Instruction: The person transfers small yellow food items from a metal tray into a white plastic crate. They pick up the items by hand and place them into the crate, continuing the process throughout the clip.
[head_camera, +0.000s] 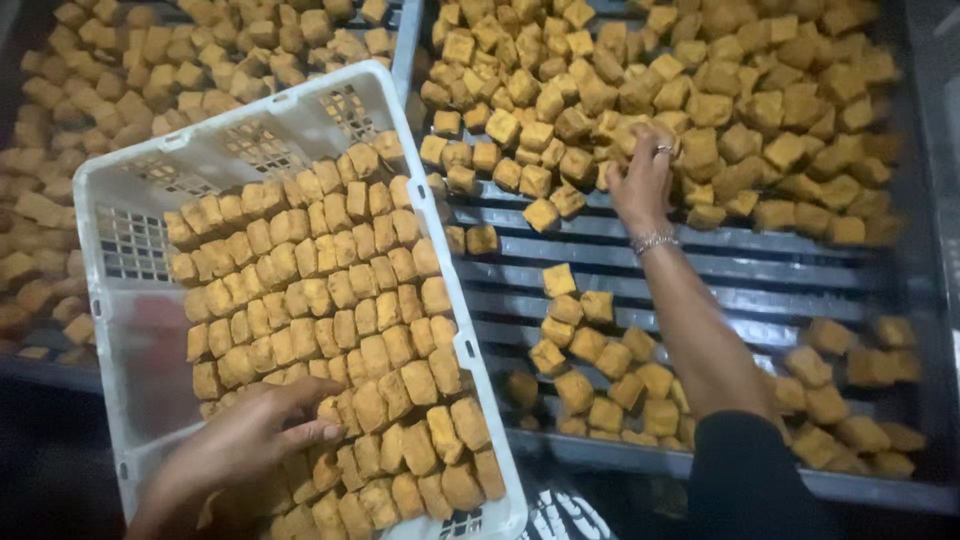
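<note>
One white crate (110, 200), two hands (250, 440) (642, 178), fried cubes (330, 290) uncountable.

Left hand (250, 440): enters from 7 o'clock, palm down, fingers spread and lightly curled, tips pointing toward 3 o'clock. No closed grip.
Right hand (645, 175): forearm runs from 5 o'clock up toward 12 o'clock, arm extended, dark sleeve at the elbow. Fingers bent downward; whether they pinch anything cannot be told. Ring and wrist chain visible.
</note>
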